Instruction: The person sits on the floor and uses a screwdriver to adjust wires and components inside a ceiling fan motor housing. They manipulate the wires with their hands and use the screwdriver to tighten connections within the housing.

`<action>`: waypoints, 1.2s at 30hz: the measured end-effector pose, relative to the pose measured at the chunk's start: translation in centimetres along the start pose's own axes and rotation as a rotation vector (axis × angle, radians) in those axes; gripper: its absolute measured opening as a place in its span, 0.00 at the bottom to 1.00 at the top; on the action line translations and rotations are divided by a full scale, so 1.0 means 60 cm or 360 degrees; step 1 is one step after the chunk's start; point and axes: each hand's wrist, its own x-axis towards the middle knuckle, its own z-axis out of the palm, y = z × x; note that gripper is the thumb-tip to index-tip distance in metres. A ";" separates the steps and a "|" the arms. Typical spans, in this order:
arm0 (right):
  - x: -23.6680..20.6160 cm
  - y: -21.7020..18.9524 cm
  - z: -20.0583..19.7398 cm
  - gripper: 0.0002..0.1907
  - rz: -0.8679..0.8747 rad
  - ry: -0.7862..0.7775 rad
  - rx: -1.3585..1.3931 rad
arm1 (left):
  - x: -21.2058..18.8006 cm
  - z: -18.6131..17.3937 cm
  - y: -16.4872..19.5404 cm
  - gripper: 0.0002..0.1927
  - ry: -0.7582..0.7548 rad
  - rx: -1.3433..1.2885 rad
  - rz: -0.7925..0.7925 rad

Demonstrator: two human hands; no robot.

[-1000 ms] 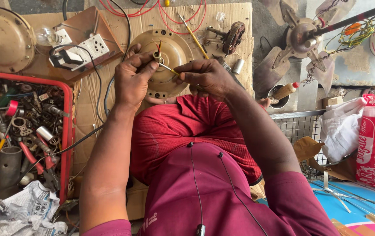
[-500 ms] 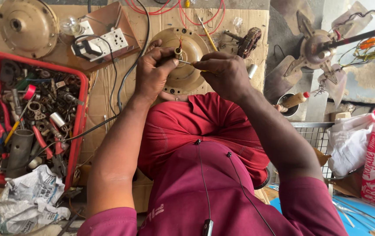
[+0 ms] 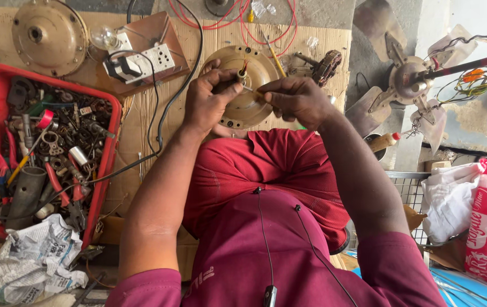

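Note:
A round brass-coloured fan motor housing (image 3: 253,108) rests against my lap, on brown cardboard. My left hand (image 3: 212,102) grips wires at the housing's centre hub (image 3: 243,73), fingers pinched. My right hand (image 3: 294,99) pinches the other end of a thin pale wire (image 3: 248,88) stretched between both hands, just over the housing. My red shirt fills the lower middle of the view.
A red tray (image 3: 110,149) of pliers, screwdrivers and metal parts lies left. A second motor cover (image 3: 48,35), a bulb and a white socket board (image 3: 150,61) with black cable lie at the top left. A copper winding (image 3: 326,65), fan blades (image 3: 411,79) and bags are right.
The view has shifted slightly. Both hands stay at the housing's hub; the thin wire is now drawn out between them.

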 end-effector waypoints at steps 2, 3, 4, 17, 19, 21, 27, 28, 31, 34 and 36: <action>0.006 0.001 -0.002 0.16 -0.0041 0.0029 -0.0095 | 0.007 0.005 -0.004 0.12 0.0023 -0.0096 -0.0023; 0.007 0.001 -0.002 0.15 -0.0043 0.0022 -0.0104 | 0.008 0.008 -0.006 0.12 0.0032 -0.0146 -0.0040; 0.008 0.000 -0.001 0.15 -0.0048 0.0012 -0.0116 | 0.010 0.007 -0.007 0.11 0.0000 -0.0126 -0.0085; -0.004 -0.005 0.032 0.19 -0.0524 0.0161 -0.0870 | 0.025 -0.006 -0.021 0.09 -0.0136 -0.0377 -0.0195; 0.006 0.000 0.027 0.21 -0.0161 -0.0056 -0.0008 | 0.025 -0.011 -0.020 0.08 -0.0157 -0.0233 -0.0095; 0.016 0.004 0.021 0.21 -0.0014 -0.0166 0.0368 | 0.021 -0.012 -0.021 0.08 -0.0104 -0.0175 -0.0094; 0.022 0.005 0.014 0.19 -0.0023 0.0047 -0.0602 | 0.023 -0.002 -0.034 0.12 -0.0057 -0.0107 -0.0104; 0.022 0.003 0.015 0.19 -0.0059 0.0175 -0.1069 | 0.027 -0.001 -0.035 0.13 -0.0048 -0.0136 -0.0129; 0.019 0.003 0.025 0.19 -0.1159 0.0150 -0.1465 | 0.031 0.003 -0.037 0.15 -0.0049 -0.0267 -0.0263; 0.016 0.008 0.028 0.22 -0.1179 0.0192 -0.1383 | 0.026 0.000 -0.033 0.16 -0.0121 -0.0394 -0.0419; 0.018 0.012 0.024 0.21 -0.0406 0.0182 -0.0800 | 0.018 -0.008 -0.030 0.15 -0.0174 -0.0342 -0.0422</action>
